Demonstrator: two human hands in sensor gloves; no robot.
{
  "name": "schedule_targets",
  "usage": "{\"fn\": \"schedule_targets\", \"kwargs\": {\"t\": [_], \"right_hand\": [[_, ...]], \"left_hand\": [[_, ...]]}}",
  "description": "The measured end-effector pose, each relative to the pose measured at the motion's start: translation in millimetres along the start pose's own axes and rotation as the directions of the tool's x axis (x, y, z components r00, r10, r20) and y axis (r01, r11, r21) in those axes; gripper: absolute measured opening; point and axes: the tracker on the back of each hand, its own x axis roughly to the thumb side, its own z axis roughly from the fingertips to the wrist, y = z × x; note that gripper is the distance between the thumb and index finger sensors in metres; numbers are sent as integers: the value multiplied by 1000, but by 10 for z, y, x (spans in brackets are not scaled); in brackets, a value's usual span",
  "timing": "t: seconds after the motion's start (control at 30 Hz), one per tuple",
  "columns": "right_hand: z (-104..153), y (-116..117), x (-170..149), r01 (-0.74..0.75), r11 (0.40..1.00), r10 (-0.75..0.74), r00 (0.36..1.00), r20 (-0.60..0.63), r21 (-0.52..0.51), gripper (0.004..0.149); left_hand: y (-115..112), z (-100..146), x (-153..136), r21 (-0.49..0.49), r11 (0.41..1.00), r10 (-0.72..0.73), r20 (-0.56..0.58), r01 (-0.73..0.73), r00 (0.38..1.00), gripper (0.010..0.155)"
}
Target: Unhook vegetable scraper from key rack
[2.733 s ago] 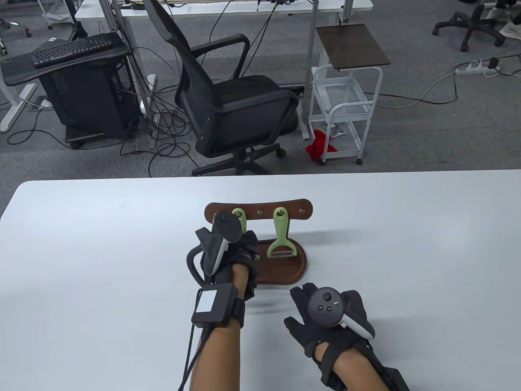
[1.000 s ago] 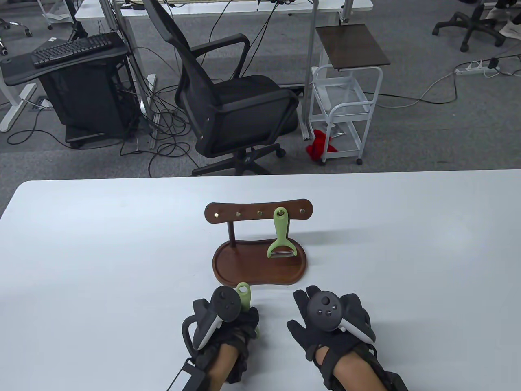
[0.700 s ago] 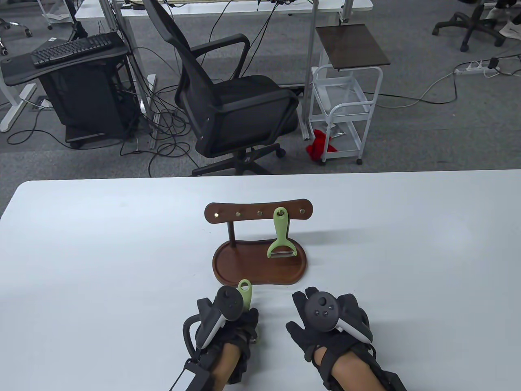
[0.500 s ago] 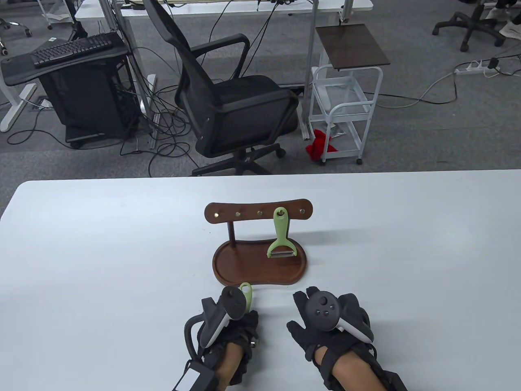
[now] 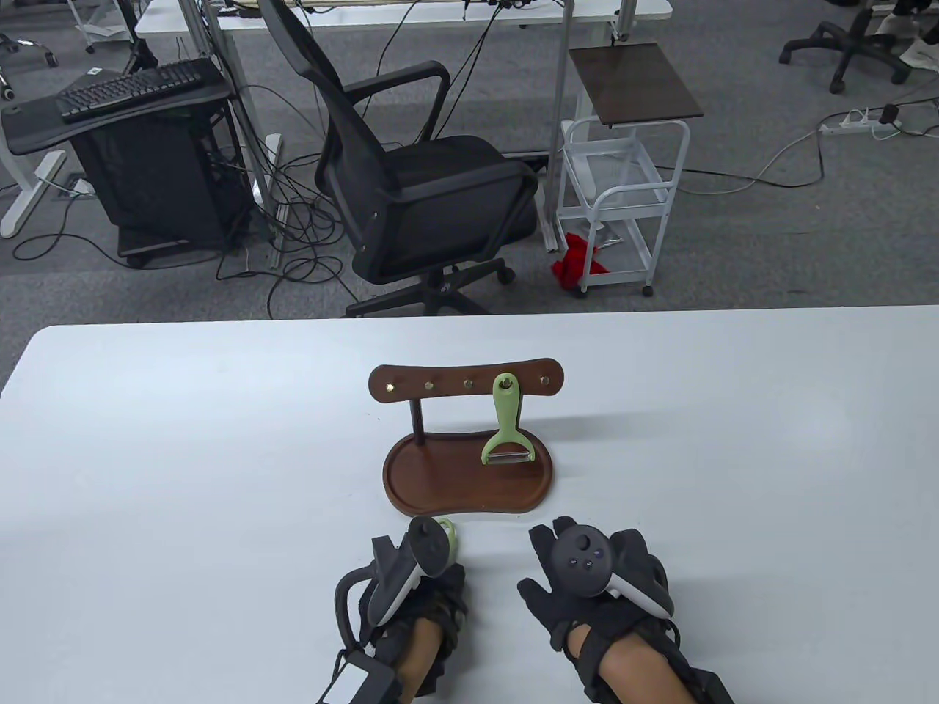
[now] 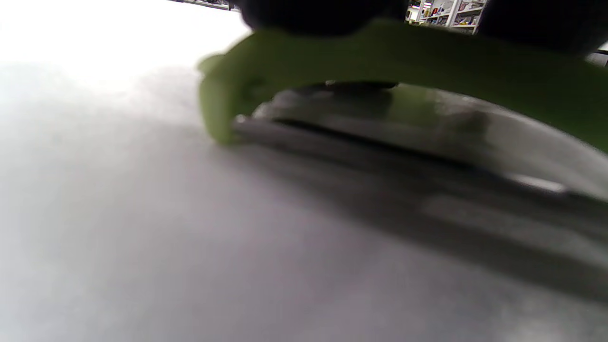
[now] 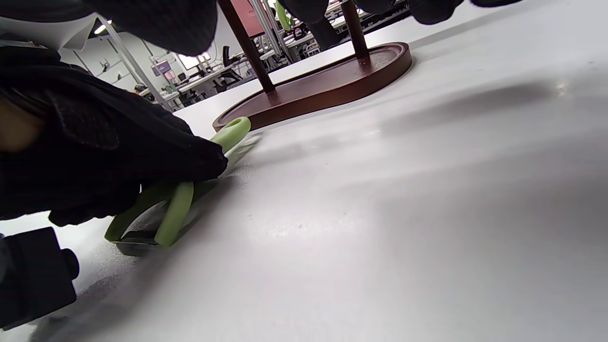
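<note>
My left hand (image 5: 422,587) grips a green vegetable scraper (image 5: 449,529) and holds it down on the white table, just in front of the wooden key rack (image 5: 466,380). In the right wrist view the scraper (image 7: 183,199) lies flat on the table under the left glove (image 7: 109,156). In the left wrist view its green head and metal blade (image 6: 380,142) touch the table. A second green scraper (image 5: 505,425) hangs from a hook on the rack. My right hand (image 5: 587,579) rests flat and empty on the table, to the right.
The rack's brown oval tray base (image 5: 411,480) sits right behind both hands. The white table (image 5: 183,477) stretches left and right. An office chair (image 5: 411,183) and a white cart (image 5: 623,183) stand beyond the far edge.
My left hand took one scraper off the rack, brought it toward me and lowered it flat onto the table. The right hand has not moved.
</note>
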Motion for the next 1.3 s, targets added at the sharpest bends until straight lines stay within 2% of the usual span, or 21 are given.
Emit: {"fn": "schedule_targets", "kwargs": {"t": [0.3,0.43,0.57,0.67,0.73,0.8,0.87,1.1,1.3], "right_hand": [[0,1,5,-6,1000,6,1000,-5,3,71],[-5,11,-7,-3,1000,3,1000,-14,14,71],[-6,4,-4,-3,1000,3,1000,-15,13,71],[-13,6,6,-5,1000,5,1000,-10,18,71],[-12,11,15,0,1000,0,1000,-8,21,71],[-16,12,30,-6,1000,6,1000,-1,21,71],[-24,11,36,-12,1000,12,1000,1,20,71],[-44,52,30,-28,999,28,1000,-14,40,71],[-38,74,46,-44,999,45,999,-16,20,71]], "left_hand": [[-3,0,-12,0,1000,6,-2,-6,1000,57],[19,-8,-112,-45,993,110,-3,-110,994,58],[77,-22,-255,-161,948,279,0,-275,960,61],[152,-45,-331,-236,907,377,81,-350,923,61],[226,-32,-355,-162,942,321,188,-293,928,64],[275,-19,-382,-68,992,121,257,-107,959,69],[337,16,-431,22,998,-59,288,55,956,71],[466,190,-611,210,978,-91,372,12,924,75],[486,309,-504,249,967,-157,383,61,911,78]]}}
